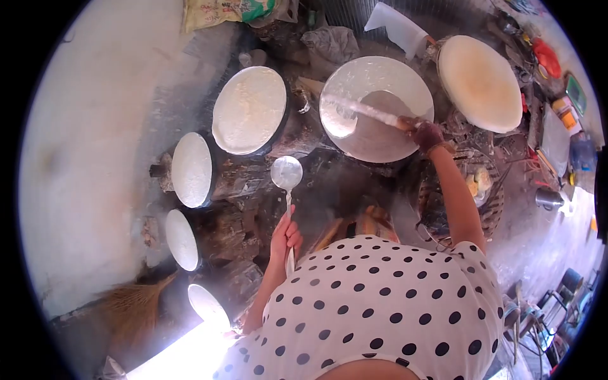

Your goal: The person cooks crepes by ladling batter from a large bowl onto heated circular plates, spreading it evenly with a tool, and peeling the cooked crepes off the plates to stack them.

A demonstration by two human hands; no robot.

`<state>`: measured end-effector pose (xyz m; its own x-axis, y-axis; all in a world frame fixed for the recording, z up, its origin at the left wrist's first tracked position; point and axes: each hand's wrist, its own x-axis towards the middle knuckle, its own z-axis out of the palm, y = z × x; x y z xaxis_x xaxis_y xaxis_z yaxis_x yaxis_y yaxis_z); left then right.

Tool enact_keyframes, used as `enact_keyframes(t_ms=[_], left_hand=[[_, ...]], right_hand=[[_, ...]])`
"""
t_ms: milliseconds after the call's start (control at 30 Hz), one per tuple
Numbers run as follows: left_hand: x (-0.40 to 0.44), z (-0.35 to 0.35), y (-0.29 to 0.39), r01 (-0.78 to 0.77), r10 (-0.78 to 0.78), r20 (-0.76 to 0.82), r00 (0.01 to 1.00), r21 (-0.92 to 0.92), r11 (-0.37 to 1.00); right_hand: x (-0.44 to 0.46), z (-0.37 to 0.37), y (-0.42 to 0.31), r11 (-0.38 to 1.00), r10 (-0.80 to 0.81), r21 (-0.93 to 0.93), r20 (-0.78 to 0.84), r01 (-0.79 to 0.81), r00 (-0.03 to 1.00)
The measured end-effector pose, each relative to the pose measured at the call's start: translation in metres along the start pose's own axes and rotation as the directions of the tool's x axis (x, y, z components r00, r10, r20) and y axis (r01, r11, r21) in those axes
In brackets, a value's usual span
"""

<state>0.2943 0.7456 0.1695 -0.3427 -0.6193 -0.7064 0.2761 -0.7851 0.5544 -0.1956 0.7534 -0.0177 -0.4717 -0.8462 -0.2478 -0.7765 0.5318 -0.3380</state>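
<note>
My left hand (286,235) is closed around the long handle of a metal ladle (287,172), its round bowl held up and coated with something pale. My right hand (429,136), dark and perhaps gloved, grips a stick (373,113) smeared with white. The stick reaches across a large white basin (405,73), and its far end is blurred. Left of the basin, a round pan (249,111) carries a flat pale layer out to its rim. Beyond my right hand sits another wide round (480,83), browned in the middle.
Several smaller white-topped rounds (192,170) curve down the left side. A woven basket (491,212) with yellowish pieces stands below my right forearm. There is a straw broom (136,310) at lower left, a metal cup (548,199) at right, and stools (570,282) at lower right.
</note>
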Motion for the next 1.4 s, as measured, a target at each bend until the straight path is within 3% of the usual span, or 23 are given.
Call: enact_keyframes(t_ms=[33,100,167,233,267,300,367,433,500,533,567,667,767,833,933,967,1000,1033,1133,1233,1333,1367,1400], left_hand=[[0.000,-0.002,0.001,0.011,-0.011,0.010,1.000,-0.028,1.000],[0.001,-0.006,0.002,0.027,-0.024,0.046,0.999,-0.067,0.997],[-0.004,-0.015,0.008,-0.016,0.017,0.063,0.998,-0.020,1.000],[-0.003,-0.035,0.011,-0.032,0.034,0.112,0.993,-0.026,0.999],[-0.006,-0.046,0.014,-0.041,0.042,0.147,0.988,-0.012,0.999],[-0.008,-0.054,0.016,-0.043,0.046,0.152,0.987,-0.024,0.999],[-0.014,-0.065,0.020,-0.052,0.049,0.154,0.987,0.019,0.998],[-0.017,-0.081,0.027,-0.020,0.017,0.187,0.982,0.013,1.000],[-0.017,-0.098,0.032,0.015,-0.015,0.215,0.977,0.004,1.000],[-0.017,-0.107,0.036,0.026,-0.028,0.213,0.977,0.012,1.000],[-0.020,-0.117,0.040,0.042,-0.046,0.212,0.976,0.024,0.999],[-0.030,-0.143,0.053,0.008,-0.014,0.180,0.984,0.036,0.999],[-0.040,-0.171,0.056,-0.012,0.007,0.145,0.989,0.036,0.999],[-0.043,-0.184,0.057,-0.020,0.015,0.138,0.990,0.041,0.999],[-0.047,-0.193,0.061,0.017,-0.022,0.112,0.993,0.041,0.999],[-0.049,-0.195,0.063,0.021,-0.027,0.111,0.993,0.051,0.998],[-0.050,-0.195,0.065,0.016,-0.023,0.123,0.992,0.063,0.998],[-0.049,-0.194,0.067,0.009,-0.019,0.141,0.990,0.070,0.998],[-0.045,-0.193,0.068,-0.002,-0.001,0.168,0.986,0.014,1.000],[-0.042,-0.183,0.067,0.005,-0.001,0.185,0.983,-0.017,1.000],[-0.038,-0.172,0.065,0.003,0.002,0.220,0.975,-0.021,1.000],[-0.037,-0.168,0.064,0.008,-0.005,0.229,0.973,-0.009,1.000],[-0.035,-0.163,0.061,0.016,-0.016,0.234,0.972,0.005,1.000]], right_hand=[[-0.007,0.020,0.007,0.986,-0.167,0.006,-0.046,0.167,0.985],[-0.083,-0.055,-0.037,0.903,-0.410,0.059,-0.168,0.425,0.896],[-0.126,-0.050,-0.009,0.919,-0.213,0.335,-0.028,0.210,0.977],[-0.159,-0.017,0.019,0.796,-0.093,0.601,-0.004,0.076,0.996],[-0.172,0.005,0.026,0.714,-0.062,0.698,-0.015,0.054,0.998],[-0.188,0.019,0.009,0.368,0.101,0.927,0.038,-0.073,0.994],[-0.193,0.032,-0.065,0.329,0.328,0.919,0.104,-0.217,0.939],[-0.164,0.084,-0.149,0.764,0.237,0.641,-0.176,-0.072,0.955],[-0.129,0.135,-0.220,0.979,-0.045,0.161,-0.441,0.128,0.896],[-0.110,0.156,-0.246,0.981,-0.178,-0.023,-0.520,0.195,0.835],[-0.118,0.163,-0.248,0.982,-0.172,-0.026,-0.513,0.185,0.841],[-0.137,0.153,-0.232,0.915,0.260,0.392,-0.384,-0.099,0.886],[-0.153,0.128,-0.223,0.871,0.453,0.315,-0.214,-0.377,0.866],[-0.133,0.130,-0.248,0.944,0.309,-0.052,-0.205,-0.325,0.929],[-0.096,0.187,-0.285,0.935,-0.079,-0.341,-0.462,-0.095,0.883],[-0.094,0.195,-0.291,0.969,0.222,0.193,-0.417,-0.153,0.881],[-0.093,0.200,-0.292,0.721,0.454,0.663,-0.231,-0.203,0.861],[-0.121,0.169,-0.294,0.602,0.520,0.770,-0.175,-0.213,0.836],[-0.164,0.157,-0.243,0.445,0.598,0.866,-0.098,-0.227,0.796],[-0.175,0.166,-0.172,0.529,0.629,0.796,-0.136,-0.294,0.766],[-0.166,0.166,-0.146,0.355,0.671,0.887,-0.022,-0.296,0.741],[-0.152,0.168,-0.149,0.837,0.484,0.417,-0.261,-0.354,0.835],[-0.145,0.175,-0.153,0.931,0.193,-0.242,-0.308,-0.273,0.932]])
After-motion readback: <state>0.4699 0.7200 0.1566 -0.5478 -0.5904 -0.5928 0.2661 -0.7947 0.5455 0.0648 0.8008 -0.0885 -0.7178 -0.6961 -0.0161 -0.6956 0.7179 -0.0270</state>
